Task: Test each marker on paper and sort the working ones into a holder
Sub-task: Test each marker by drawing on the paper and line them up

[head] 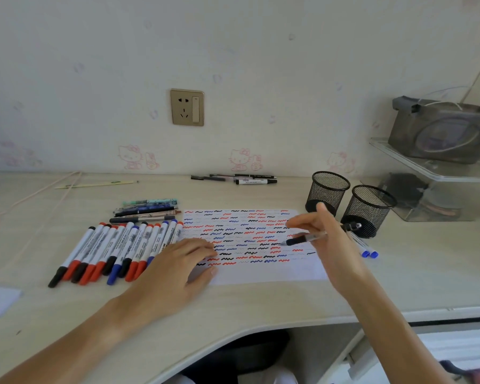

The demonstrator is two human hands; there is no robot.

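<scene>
I see the right hand [327, 242] pinching a pen [311, 237], tip on the paper [261, 273] toward its 3 o'clock edge. Left hand [178, 261] lies flat, fingers straight, on the paper's 8 o'clock corner. Markers [114, 250] lie in a row at the paper's 9 o'clock. Two mesh holders [329, 194] stand at its 2 o'clock; two blue-capped markers [367, 252] lie beside them.

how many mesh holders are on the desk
2. One holder stands beyond the paper's far right corner; the other holder is just right of it, nearer the camera. None seems hidden.
</scene>
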